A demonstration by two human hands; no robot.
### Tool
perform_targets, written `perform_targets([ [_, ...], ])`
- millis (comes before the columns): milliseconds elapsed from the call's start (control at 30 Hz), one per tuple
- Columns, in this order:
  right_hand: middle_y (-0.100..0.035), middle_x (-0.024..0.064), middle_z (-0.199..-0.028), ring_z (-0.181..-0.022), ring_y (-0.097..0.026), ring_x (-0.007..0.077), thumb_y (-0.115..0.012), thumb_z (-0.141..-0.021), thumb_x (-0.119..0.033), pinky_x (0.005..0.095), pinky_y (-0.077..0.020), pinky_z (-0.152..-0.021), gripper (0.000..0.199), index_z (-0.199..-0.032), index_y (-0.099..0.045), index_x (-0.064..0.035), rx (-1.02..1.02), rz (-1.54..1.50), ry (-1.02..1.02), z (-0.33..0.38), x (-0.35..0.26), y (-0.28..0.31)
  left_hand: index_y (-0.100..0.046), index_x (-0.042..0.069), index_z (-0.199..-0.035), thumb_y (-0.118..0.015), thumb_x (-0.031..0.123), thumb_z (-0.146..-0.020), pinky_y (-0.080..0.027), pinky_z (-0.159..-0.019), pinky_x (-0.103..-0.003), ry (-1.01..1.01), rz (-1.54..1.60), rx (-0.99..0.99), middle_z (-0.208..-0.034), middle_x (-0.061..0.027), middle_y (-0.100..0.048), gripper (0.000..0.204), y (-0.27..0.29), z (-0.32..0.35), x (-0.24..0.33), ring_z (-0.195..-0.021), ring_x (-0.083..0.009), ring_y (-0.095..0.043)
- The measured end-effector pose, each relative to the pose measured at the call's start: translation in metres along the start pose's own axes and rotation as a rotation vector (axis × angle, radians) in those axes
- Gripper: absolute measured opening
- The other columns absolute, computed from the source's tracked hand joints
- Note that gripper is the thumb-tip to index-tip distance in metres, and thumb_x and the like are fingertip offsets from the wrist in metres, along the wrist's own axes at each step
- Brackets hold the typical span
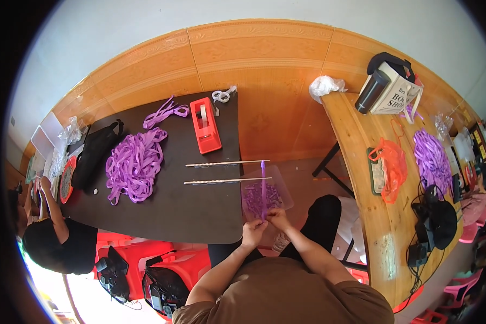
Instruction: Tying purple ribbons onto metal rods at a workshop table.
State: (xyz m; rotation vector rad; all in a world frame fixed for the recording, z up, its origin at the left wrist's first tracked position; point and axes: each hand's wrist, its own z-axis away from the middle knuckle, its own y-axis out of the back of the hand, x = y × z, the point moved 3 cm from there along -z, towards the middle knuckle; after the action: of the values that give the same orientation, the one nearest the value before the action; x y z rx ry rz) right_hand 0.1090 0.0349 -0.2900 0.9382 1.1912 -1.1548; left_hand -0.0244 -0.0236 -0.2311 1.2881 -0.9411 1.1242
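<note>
1. a dark table stands before a wood-panelled wall.
2. left hand and right hand pinch the purple ribbon at its near end, fingertips closed.
3. keeping it flat and evenly taut probably works best.
4. its long axis points away from the body, crossing two sticks above a tub.

Pale wall across the top, orange tiled wainscot below, black worktop centre left, wooden worktop right, red plastic stools and bright glare lower left

Narrow gap btwn rods on tbl
</note>
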Motion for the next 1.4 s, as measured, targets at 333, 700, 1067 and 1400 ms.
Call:
perform_targets([
  [333, -0.059, -0.0011, -0.067, -0.065, -0.055, 0.0075, -0.063, -0.074, 0.004, 0.0218, -0.0427, -0.059, 0.006, -0.071, -0.063, -0.0012, -0.015, -0.040, 0.021, 0.006, 0.013, -0.001, -0.065, -0.002, -0.078, -0.065, 0.009, -0.082, -0.034, -0.048, -0.020, 0.050, 0.133, -0.028, -0.061, 0.0044, -0.055, 0.012, 0.003, 0.005, 0.014, -0.056, -0.0016, -0.042],
  [700, -0.060, 0.0008, -0.070, -0.065, -0.054, 0.0084, -0.064, -0.080, -0.006, 0.0230, -0.0429, -0.061, 0.008, -0.075, -0.063, 0.0002, -0.179, -0.256, -0.158, 0.041, 0.007, -0.011, -0.066, 0.000, -0.089, -0.066, 0.011, -0.079, -0.049, -0.060, -0.029, 0.065, 0.028, -0.048, -0.073, -0.0133, -0.065, 0.015, 0.004, -0.001, 0.020, -0.064, -0.0155, -0.062],
  [1067, -0.056, 0.0004, -0.070, -0.065, -0.047, 0.0070, -0.070, -0.076, -0.005, 0.0237, -0.0384, -0.062, 0.016, -0.068, -0.059, 0.0026, -0.237, -0.092, -0.149, 0.066, -0.034, -0.006, -0.061, -0.004, -0.085, -0.062, 0.004, -0.082, -0.042, -0.066, -0.024, -0.332, 0.209, 0.255, -0.078, -0.0063, -0.058, 0.008, 0.016, -0.052, 0.162, -0.072, -0.0117, -0.054],
  [1400, -0.050, -0.0013, -0.054, -0.046, -0.041, 0.0047, -0.069, -0.079, -0.009, 0.0208, -0.0274, -0.042, 0.011, -0.074, -0.064, -0.0004, -0.510, -0.137, -0.264, 0.088, -0.080, 0.001, -0.063, 0.000, -0.097, -0.060, -0.001, -0.084, -0.045, -0.072, -0.021, -0.158, 0.631, 0.235, -0.090, -0.0024, -0.063, 0.013, 0.006, -0.080, 0.149, -0.080, -0.0079, -0.056],
])
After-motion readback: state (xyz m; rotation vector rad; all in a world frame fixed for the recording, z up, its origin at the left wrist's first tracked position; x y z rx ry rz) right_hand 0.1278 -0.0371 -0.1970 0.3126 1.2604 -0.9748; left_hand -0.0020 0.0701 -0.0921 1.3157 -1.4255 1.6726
